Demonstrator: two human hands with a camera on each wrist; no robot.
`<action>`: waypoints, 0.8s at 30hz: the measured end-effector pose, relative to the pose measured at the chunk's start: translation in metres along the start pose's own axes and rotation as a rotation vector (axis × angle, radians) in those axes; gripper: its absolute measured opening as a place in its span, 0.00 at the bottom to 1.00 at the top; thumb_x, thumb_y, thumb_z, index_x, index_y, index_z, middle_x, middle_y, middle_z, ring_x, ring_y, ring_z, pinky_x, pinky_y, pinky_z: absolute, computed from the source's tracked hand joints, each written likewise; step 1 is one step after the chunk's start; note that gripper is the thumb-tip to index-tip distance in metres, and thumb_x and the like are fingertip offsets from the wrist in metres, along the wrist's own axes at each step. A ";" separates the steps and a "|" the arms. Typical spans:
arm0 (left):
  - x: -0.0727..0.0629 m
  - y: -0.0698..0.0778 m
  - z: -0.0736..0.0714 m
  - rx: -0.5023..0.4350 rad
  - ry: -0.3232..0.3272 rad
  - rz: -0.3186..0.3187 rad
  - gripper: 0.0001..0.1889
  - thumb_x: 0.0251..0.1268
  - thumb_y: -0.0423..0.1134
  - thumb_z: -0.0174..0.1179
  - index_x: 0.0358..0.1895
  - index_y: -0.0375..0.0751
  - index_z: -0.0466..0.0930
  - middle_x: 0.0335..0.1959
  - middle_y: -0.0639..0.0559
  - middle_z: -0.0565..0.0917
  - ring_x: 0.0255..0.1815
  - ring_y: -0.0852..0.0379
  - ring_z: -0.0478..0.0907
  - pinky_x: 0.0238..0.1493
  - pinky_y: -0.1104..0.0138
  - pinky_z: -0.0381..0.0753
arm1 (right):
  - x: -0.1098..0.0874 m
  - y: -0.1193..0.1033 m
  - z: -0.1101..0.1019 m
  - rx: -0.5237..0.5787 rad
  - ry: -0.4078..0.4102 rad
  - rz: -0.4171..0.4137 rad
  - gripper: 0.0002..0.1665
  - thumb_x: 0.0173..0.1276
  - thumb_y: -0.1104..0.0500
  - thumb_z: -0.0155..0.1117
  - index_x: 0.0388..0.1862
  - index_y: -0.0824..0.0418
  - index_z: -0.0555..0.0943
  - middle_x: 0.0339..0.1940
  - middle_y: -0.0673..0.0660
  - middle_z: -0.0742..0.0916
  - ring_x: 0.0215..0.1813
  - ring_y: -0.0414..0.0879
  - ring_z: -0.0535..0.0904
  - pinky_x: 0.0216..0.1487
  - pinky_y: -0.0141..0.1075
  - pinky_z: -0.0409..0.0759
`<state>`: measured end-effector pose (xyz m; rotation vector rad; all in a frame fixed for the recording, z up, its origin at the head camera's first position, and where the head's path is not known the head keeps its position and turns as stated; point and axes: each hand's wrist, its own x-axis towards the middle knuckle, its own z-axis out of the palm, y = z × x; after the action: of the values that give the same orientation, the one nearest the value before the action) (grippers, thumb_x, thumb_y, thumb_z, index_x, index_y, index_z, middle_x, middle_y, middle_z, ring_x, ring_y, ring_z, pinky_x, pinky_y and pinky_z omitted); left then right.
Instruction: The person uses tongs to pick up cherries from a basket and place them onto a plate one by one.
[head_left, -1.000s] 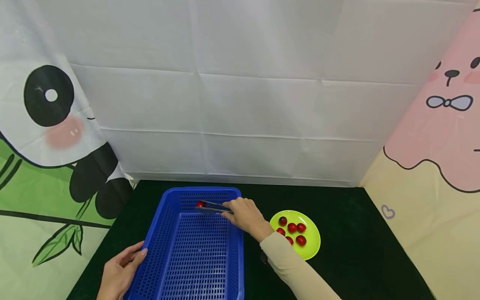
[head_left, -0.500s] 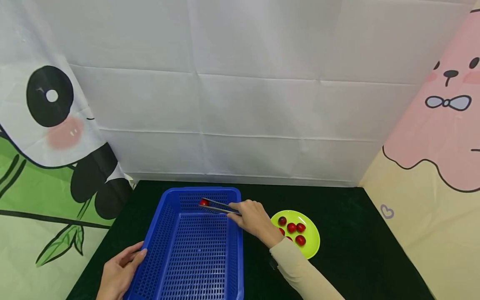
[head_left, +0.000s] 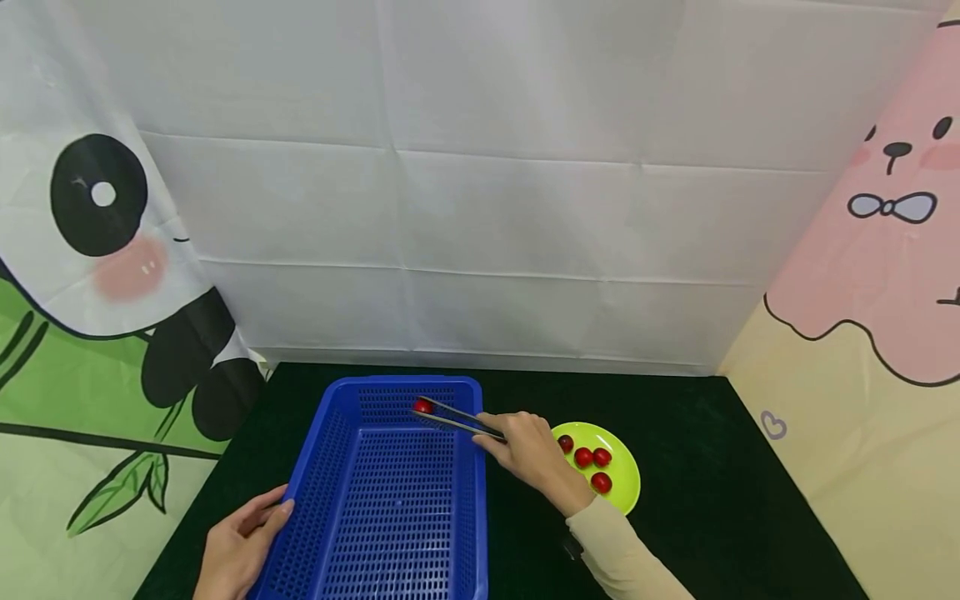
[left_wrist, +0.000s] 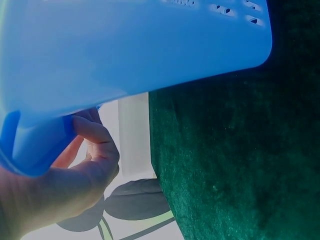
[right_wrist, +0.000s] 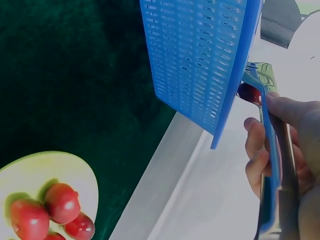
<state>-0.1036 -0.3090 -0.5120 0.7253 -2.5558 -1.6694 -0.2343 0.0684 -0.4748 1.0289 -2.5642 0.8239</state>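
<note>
A blue perforated plastic basket (head_left: 405, 382) takes up the left half of the table in the head view. My left hand (head_left: 242, 537) grips its left rim, thumb on top; the left wrist view shows the fingers curled at the edge. My right hand (head_left: 528, 450) holds metal tongs (head_left: 453, 423) just over the basket's right rim. Between the tong tips, above the far end of the basket, is a small red cherry tomato (head_left: 423, 405). A lime-green plate (head_left: 626, 479) with several more cherry tomatoes (head_left: 602, 482) lies right of the basket, partly hidden behind my right hand and wrist.
A dark green cloth (head_left: 712, 500) covers the table. White sheeting (head_left: 525, 250) closes off the back, and printed cartoon curtains (head_left: 862, 350) hang along both sides.
My right hand has drawn back to the right with the tongs and the tomato, now covering more of the plate's left side. The left hand and the basket have stayed put.
</note>
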 end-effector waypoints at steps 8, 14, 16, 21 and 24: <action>0.000 0.000 0.000 -0.011 -0.001 -0.009 0.34 0.74 0.52 0.63 0.72 0.30 0.71 0.43 0.45 0.89 0.37 0.56 0.85 0.35 0.62 0.85 | -0.016 0.005 -0.008 0.060 0.036 0.035 0.21 0.73 0.54 0.70 0.60 0.61 0.86 0.18 0.43 0.74 0.16 0.31 0.61 0.19 0.26 0.63; 0.001 0.000 0.001 -0.010 0.003 -0.013 0.34 0.74 0.52 0.63 0.72 0.30 0.71 0.43 0.46 0.89 0.36 0.56 0.85 0.34 0.63 0.84 | -0.029 0.011 -0.012 0.089 0.071 0.059 0.21 0.73 0.53 0.70 0.61 0.59 0.86 0.26 0.43 0.83 0.19 0.31 0.65 0.21 0.27 0.68; 0.001 -0.001 0.001 -0.009 0.005 -0.013 0.33 0.74 0.52 0.63 0.72 0.30 0.71 0.43 0.46 0.89 0.36 0.56 0.85 0.34 0.63 0.84 | -0.033 0.014 -0.014 0.101 0.084 0.068 0.21 0.72 0.54 0.71 0.61 0.59 0.86 0.28 0.43 0.84 0.19 0.31 0.67 0.22 0.27 0.69; 0.002 -0.001 0.001 -0.013 0.003 -0.018 0.34 0.74 0.52 0.63 0.72 0.31 0.71 0.43 0.46 0.89 0.37 0.57 0.85 0.35 0.63 0.84 | -0.042 0.018 -0.018 0.129 0.120 0.058 0.21 0.71 0.56 0.72 0.60 0.60 0.86 0.27 0.43 0.83 0.20 0.32 0.69 0.23 0.27 0.70; 0.002 -0.001 0.002 -0.013 0.001 -0.020 0.34 0.74 0.52 0.62 0.72 0.31 0.70 0.44 0.46 0.89 0.37 0.57 0.84 0.35 0.63 0.84 | -0.047 0.020 -0.020 0.128 0.142 0.045 0.20 0.71 0.57 0.72 0.60 0.61 0.86 0.25 0.42 0.82 0.21 0.32 0.68 0.23 0.27 0.69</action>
<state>-0.1057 -0.3087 -0.5142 0.7539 -2.5431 -1.6889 -0.2139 0.1177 -0.4862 0.9145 -2.4498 1.0452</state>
